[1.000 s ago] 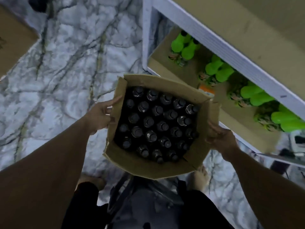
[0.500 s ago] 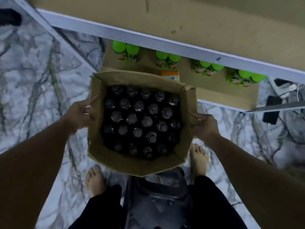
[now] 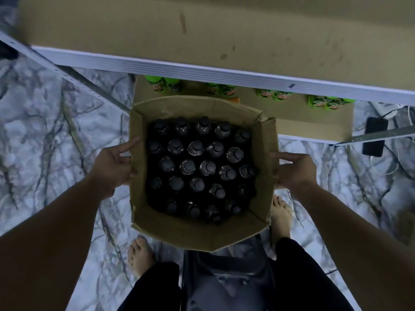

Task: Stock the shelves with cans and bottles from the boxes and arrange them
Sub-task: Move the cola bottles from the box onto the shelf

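Observation:
An open cardboard box (image 3: 197, 236) packed with several dark bottles (image 3: 197, 167) with black caps hangs in front of me, above my feet. My left hand (image 3: 112, 169) grips the box's left wall, fingers curled at the flap. My right hand (image 3: 294, 171) grips the right wall the same way. Straight ahead is the shelf unit: a brown upper shelf board (image 3: 224, 32) with a white front rail (image 3: 202, 71), and a lower shelf (image 3: 314, 122) holding pairs of green bottles (image 3: 278, 95), mostly hidden under the upper board.
The floor is marbled grey and white (image 3: 45, 131). A slanted metal shelf upright (image 3: 89, 88) runs at the left. A black device with cables (image 3: 374, 140) lies on the floor at the right. A dark bag (image 3: 226, 279) sits between my bare feet.
The view has swung round to face the shelf squarely and come closer. The box, held in both hands throughout, now sits right in front of the lower shelf, whose green bottles are mostly hidden.

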`<state>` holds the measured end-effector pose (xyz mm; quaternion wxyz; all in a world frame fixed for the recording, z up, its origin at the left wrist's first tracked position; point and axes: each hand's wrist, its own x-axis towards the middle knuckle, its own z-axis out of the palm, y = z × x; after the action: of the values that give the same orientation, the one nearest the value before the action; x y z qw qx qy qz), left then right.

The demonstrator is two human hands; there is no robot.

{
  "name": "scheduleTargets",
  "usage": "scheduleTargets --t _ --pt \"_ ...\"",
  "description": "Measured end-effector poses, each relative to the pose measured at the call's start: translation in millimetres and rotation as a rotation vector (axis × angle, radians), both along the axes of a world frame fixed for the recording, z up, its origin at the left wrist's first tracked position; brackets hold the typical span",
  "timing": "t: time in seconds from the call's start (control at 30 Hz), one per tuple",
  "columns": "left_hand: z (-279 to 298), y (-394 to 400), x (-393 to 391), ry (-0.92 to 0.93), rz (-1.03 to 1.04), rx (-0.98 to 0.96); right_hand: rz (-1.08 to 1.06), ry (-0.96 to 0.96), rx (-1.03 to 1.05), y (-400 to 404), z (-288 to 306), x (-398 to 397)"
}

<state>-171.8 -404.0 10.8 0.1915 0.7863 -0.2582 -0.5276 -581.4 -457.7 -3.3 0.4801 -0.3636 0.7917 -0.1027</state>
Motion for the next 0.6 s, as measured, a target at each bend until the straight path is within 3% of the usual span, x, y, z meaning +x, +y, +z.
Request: scheduleTargets --t 0.2,0.37,0.53,0.6 --pt "-4 15 6 -0.033 -0.049 0.024 -0.010 0.018 -0.024 18 4 6" --pt "-4 27 7 -0.217 -0.114 0.023 0.027 0.048 -0.085 29 0 16" --pt "13 30 -59 -0.455 0.136 -0.206 0.159 0.093 -0.152 32 1 11" --pt "5 21 -88 -0.406 0.164 -0.310 0.204 0.138 -0.328 28 0 21"
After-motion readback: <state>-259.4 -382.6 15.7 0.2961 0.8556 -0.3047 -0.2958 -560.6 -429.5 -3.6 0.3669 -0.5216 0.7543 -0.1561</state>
